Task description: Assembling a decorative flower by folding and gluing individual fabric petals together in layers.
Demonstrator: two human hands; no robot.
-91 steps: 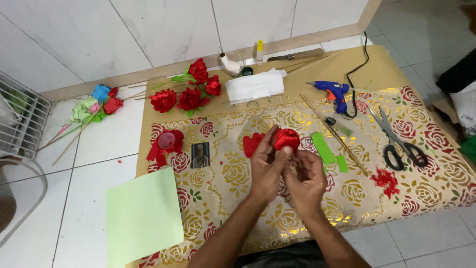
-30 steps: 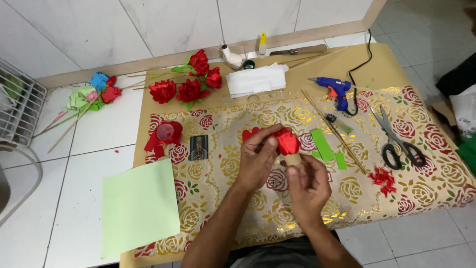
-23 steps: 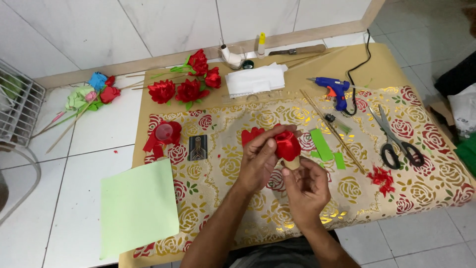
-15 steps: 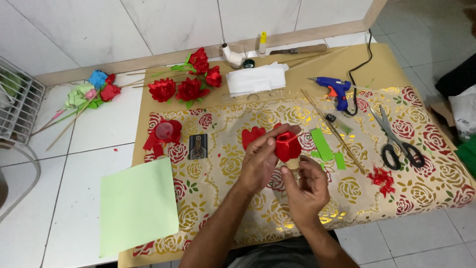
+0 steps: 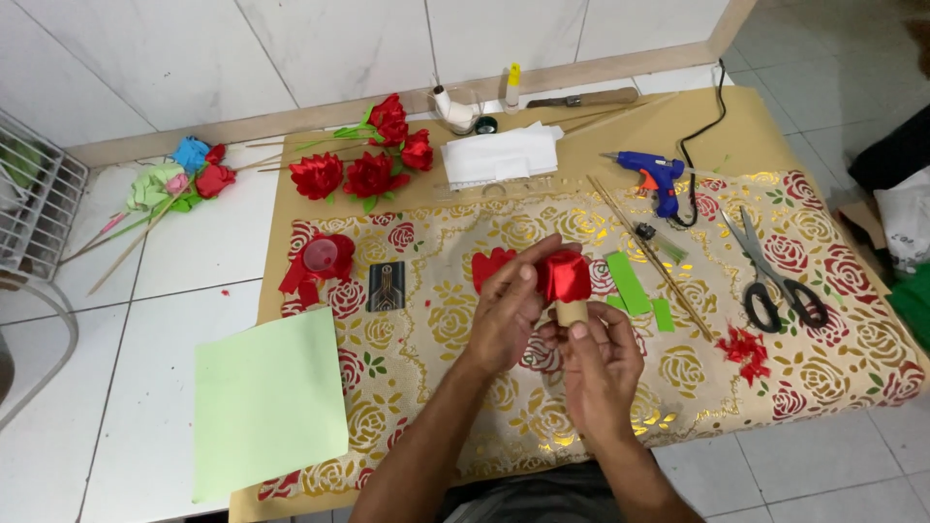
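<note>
Single head-worn view, looking steeply down over my work mat.

From above my forearms it faces forward toward the tiled wall point(image 5: 339, 48), close over the rose-patterned mat point(image 5: 436, 387).

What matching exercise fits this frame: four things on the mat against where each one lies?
Things:
1. glue gun
2. scissors
3. light green sheet
4. red flower

Places:
A. held between the left hand and right hand
B. near left corner of the mat, partly over the floor tiles
C. far side of the mat, its cord running off behind
D. right part of the mat, lying flat

Pairs: 1-C, 2-D, 3-B, 4-A
</note>
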